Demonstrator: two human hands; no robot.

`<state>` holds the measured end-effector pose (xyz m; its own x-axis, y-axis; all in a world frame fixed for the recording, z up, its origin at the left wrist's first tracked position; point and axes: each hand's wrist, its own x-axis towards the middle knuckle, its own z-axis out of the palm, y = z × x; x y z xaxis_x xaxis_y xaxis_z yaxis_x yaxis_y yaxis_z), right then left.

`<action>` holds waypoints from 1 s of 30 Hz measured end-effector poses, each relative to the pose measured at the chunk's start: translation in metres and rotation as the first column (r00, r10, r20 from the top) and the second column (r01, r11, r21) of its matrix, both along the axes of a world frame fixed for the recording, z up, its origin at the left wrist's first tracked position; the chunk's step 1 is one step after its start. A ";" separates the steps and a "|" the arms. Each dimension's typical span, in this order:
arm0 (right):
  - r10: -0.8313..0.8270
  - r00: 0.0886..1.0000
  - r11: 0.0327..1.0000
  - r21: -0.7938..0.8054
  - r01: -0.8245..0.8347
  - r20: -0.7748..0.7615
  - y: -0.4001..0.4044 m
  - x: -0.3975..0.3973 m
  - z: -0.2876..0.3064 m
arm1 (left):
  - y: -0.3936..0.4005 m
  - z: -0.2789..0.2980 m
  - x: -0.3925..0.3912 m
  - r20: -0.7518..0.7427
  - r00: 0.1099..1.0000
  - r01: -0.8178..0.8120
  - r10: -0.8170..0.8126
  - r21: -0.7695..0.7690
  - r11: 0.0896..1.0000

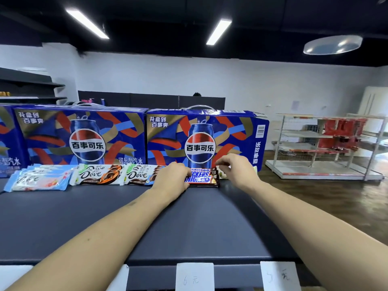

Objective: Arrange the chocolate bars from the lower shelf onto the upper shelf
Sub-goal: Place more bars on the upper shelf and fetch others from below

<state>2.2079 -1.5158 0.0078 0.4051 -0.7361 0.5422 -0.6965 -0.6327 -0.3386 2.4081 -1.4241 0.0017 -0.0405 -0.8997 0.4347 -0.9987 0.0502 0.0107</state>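
On the dark upper shelf (189, 223) a row of chocolate bars lies in front of blue Pepsi boxes. A stack of Snickers bars (202, 177) sits at the row's right end. My left hand (171, 178) holds the stack's left end with curled fingers. My right hand (237, 170) is at the stack's right end, fingers curled down over something pale that is mostly hidden. Left of the Snickers lie two white Dove stacks (139, 175) (97, 175) and a light-blue Dove stack (39, 180). The lower shelf is out of view.
Two large Pepsi gift boxes (207, 139) (81, 135) stand right behind the bars. Paper price tags (195, 277) (279, 276) hang on the shelf's front edge. A white wire rack (327, 145) with red items stands on the wooden floor at the right.
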 end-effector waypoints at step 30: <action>-0.189 0.937 0.971 0.083 0.222 -0.293 0.142 0.008 -0.033 | 0.115 -0.018 0.004 0.112 0.986 -0.130 0.125 0.037 0.991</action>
<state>2.2163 -1.3735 -0.0249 0.3619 -0.8693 0.3367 -0.8842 -0.4344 -0.1714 2.4125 -1.3088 -0.0159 0.0311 -0.9186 0.3941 -0.9922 -0.0760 -0.0990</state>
